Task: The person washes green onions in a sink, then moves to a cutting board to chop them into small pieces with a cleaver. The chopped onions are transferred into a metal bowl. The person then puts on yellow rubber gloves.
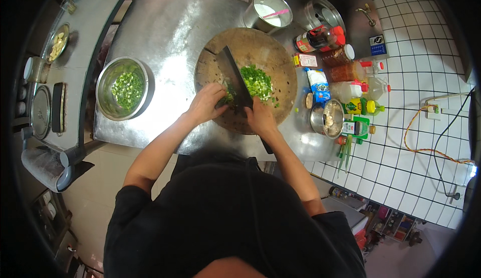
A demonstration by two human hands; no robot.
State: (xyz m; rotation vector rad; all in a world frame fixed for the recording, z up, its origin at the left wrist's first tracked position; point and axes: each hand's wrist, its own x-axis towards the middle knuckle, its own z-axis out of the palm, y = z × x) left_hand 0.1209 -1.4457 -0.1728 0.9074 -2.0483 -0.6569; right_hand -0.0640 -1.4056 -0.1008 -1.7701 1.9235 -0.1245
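Note:
A cleaver stands over a round wooden chopping board, its dark handle jutting out below my right hand. My right hand is closed around the handle end, near the blade. To the blade's right lies a pile of chopped scallions. My left hand is at the blade's left side, fingers curled over a small bunch of scallions; the fingers partly hide it. Further left, a steel bowl holds more chopped scallions.
Behind the board is a steel pot with white contents and a pink-handled utensil. Sauce bottles, a blue-white packet and a steel bowl of garlic line the right side. A side shelf at left carries a phone.

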